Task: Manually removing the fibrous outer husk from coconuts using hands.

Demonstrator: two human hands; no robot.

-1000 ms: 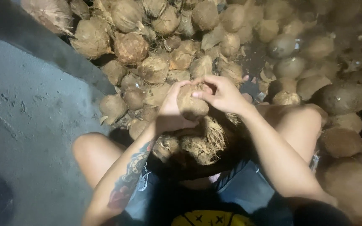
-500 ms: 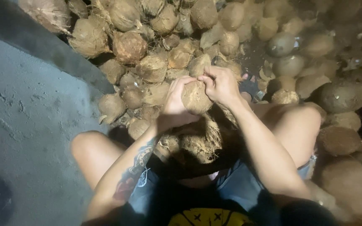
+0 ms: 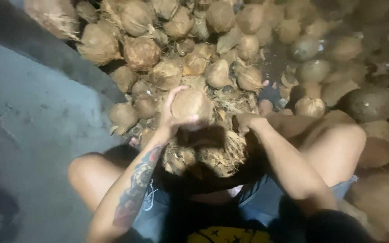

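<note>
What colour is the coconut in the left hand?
Light tan-brown, fibrous: the coconut in the left hand, head view.

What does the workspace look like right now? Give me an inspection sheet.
Surface: grey concrete floor on the left.
Job's things: round husked coconut; loose husk fibre between the knees.
Clutter: pile of coconuts ahead and to the right.
Grippers: left hand grips the husked coconut; right hand closed beside it, contents unclear.
Cables: nothing seen.
Surroundings: dim light; a sandalled foot near the pile.
</note>
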